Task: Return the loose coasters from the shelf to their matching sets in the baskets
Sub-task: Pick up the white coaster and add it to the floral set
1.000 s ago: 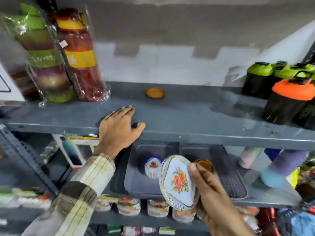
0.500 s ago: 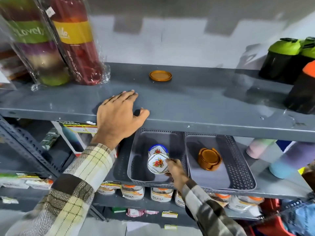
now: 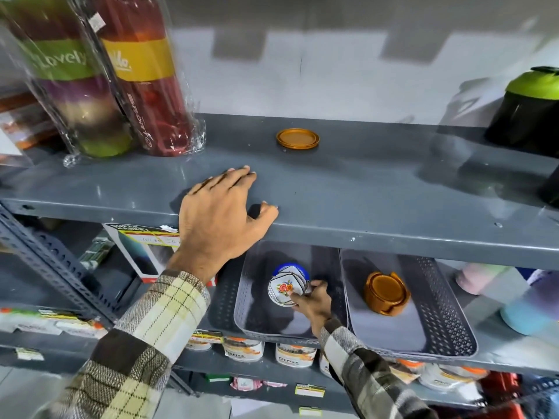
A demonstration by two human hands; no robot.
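A loose round orange coaster lies alone on the upper grey shelf. My left hand rests flat on that shelf's front edge, fingers apart, holding nothing. One shelf down stand two grey perforated baskets. In the left basket my right hand grips a white flowered coaster, pressed against its set in a blue-topped holder. The right basket holds an orange coaster set in its holder.
Plastic-wrapped stacks of coloured containers stand at the upper shelf's left. Black shaker bottles with green lids stand at its right. Pastel bottles lie right of the baskets. Small jars line the shelf below.
My right hand has carried the white flowered coaster from in front of the shelves down into the left basket, against the set. My left hand has stayed on the shelf edge.
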